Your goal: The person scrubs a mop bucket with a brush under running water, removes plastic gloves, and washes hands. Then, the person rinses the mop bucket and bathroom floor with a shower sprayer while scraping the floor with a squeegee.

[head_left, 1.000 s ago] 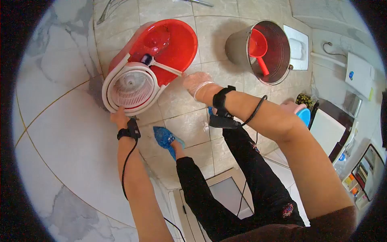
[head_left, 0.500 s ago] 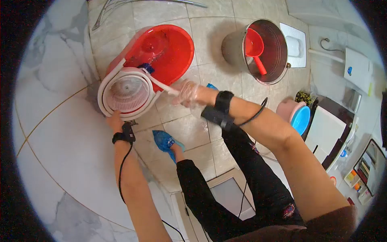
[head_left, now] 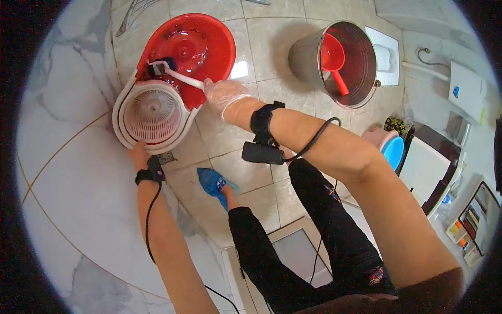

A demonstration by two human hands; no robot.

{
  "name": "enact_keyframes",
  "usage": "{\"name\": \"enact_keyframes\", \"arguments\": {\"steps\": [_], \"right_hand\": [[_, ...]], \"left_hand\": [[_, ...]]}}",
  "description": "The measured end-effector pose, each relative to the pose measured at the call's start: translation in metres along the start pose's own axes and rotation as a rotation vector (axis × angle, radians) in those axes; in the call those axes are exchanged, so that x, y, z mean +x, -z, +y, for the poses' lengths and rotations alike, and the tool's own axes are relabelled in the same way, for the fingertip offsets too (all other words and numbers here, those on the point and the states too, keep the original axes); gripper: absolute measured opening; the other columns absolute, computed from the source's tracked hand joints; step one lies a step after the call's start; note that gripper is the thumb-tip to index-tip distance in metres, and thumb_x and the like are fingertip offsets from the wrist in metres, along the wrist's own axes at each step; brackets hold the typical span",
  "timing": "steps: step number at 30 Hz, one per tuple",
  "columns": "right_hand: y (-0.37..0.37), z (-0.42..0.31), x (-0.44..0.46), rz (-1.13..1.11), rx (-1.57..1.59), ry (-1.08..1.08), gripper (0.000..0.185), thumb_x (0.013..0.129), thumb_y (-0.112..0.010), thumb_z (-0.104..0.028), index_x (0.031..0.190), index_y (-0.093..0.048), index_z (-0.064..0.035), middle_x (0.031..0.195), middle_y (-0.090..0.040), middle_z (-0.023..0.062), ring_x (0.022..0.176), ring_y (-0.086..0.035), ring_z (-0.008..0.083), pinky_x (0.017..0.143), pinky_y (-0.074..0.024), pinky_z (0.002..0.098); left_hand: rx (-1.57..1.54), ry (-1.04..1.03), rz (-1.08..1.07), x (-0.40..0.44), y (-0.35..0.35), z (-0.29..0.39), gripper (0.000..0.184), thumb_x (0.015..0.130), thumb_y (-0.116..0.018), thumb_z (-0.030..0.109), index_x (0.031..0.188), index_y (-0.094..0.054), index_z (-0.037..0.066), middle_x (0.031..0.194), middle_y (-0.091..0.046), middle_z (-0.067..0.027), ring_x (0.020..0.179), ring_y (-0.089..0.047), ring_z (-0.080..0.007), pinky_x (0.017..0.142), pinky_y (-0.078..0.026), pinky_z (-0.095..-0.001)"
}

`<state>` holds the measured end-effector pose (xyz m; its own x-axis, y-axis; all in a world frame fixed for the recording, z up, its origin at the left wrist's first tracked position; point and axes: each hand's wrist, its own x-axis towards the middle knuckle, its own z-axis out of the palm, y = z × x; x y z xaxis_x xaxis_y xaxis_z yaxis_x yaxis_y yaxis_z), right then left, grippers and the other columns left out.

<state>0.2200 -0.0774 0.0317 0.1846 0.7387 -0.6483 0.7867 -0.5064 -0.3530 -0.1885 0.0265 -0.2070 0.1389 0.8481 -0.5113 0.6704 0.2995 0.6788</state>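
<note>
A red mop bucket (head_left: 222, 47) with some water in it stands on the tiled floor at the upper left. Its white spin basket (head_left: 151, 112) fills the near end. My left hand (head_left: 140, 156) grips the basket's near rim. In a clear plastic glove, my right hand (head_left: 222, 97) is closed on the white handle of a brush (head_left: 184, 78). The brush's dark head lies over the bucket's inner side, just beyond the basket.
A metal bucket (head_left: 306, 57) with a red dipper (head_left: 340, 81) stands at the upper right, beside a white squat toilet (head_left: 388, 57). Pink and blue basins (head_left: 392, 153) are at the right. A floor drain (head_left: 166, 157) lies near my left wrist. Marble wall at left.
The mop bucket has shifted left and tilted somewhat, with my left hand still on its rim. My right hand has moved left with the brush, whose head now shows farther left.
</note>
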Motion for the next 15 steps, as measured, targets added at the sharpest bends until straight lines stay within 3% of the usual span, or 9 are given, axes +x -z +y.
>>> {"name": "enact_keyframes", "arguments": {"steps": [3,6,8,9,12,15], "right_hand": [[0.003,-0.01,-0.007,-0.144,0.113,-0.005,0.034,0.09,-0.026,-0.022,0.109,-0.044,0.0002,0.089,-0.057,0.0206,0.083,-0.056,0.0356,0.07,-0.0442,0.0451],[-0.003,-0.013,-0.003,-0.137,-0.014,0.089,0.031,0.087,-0.033,-0.018,0.111,-0.044,-0.0013,0.09,-0.057,0.0206,0.084,-0.057,0.0352,0.071,-0.0442,0.0445],[-0.008,-0.018,0.003,-0.096,0.083,-0.039,0.026,0.084,-0.038,-0.011,0.101,-0.05,0.0034,0.088,-0.059,0.0212,0.082,-0.058,0.0349,0.07,-0.0464,0.0424],[-0.008,-0.019,0.005,-0.073,0.131,-0.107,0.024,0.082,-0.04,-0.007,0.097,-0.053,0.0057,0.088,-0.059,0.0215,0.082,-0.059,0.0348,0.07,-0.0475,0.0413],[0.03,-0.004,-0.013,-0.193,-0.045,0.199,0.019,0.077,-0.047,-0.006,0.088,-0.058,0.0048,0.085,-0.06,0.0203,0.081,-0.059,0.0347,0.068,-0.0485,0.0401],[0.015,0.009,-0.002,-0.261,-0.134,-0.047,0.019,0.07,-0.058,-0.011,0.086,-0.061,-0.0011,0.081,-0.062,0.0164,0.079,-0.06,0.0314,0.065,-0.0493,0.039]], "left_hand": [[-0.189,0.007,0.059,-0.022,-0.008,0.019,0.021,0.063,-0.065,0.013,0.08,-0.056,0.005,0.08,-0.058,-0.0032,0.068,-0.055,-0.0187,0.054,-0.039,-0.0365],[-0.207,0.284,0.129,-0.058,-0.011,0.105,0.022,0.063,-0.062,0.011,0.069,-0.051,-0.006,0.064,-0.052,-0.0089,0.051,-0.047,-0.0161,0.039,-0.037,-0.0316],[-0.2,0.443,0.099,-0.056,-0.011,0.12,0.023,0.062,-0.062,0.012,0.068,-0.05,-0.007,0.063,-0.051,-0.0096,0.048,-0.046,-0.0165,0.038,-0.036,-0.0312],[-0.175,0.304,0.118,-0.052,-0.013,0.109,0.023,0.062,-0.062,0.012,0.068,-0.05,-0.006,0.062,-0.051,-0.01,0.048,-0.046,-0.017,0.037,-0.036,-0.0315],[-0.119,0.006,0.188,-0.044,-0.018,0.078,0.022,0.061,-0.062,0.013,0.068,-0.051,-0.005,0.062,-0.052,-0.0109,0.048,-0.048,-0.0181,0.036,-0.037,-0.0318],[-0.145,0.089,0.257,-0.04,-0.024,0.09,0.02,0.062,-0.06,0.011,0.072,-0.052,-0.004,0.066,-0.054,-0.0106,0.049,-0.049,-0.0184,0.036,-0.037,-0.0306]]}}
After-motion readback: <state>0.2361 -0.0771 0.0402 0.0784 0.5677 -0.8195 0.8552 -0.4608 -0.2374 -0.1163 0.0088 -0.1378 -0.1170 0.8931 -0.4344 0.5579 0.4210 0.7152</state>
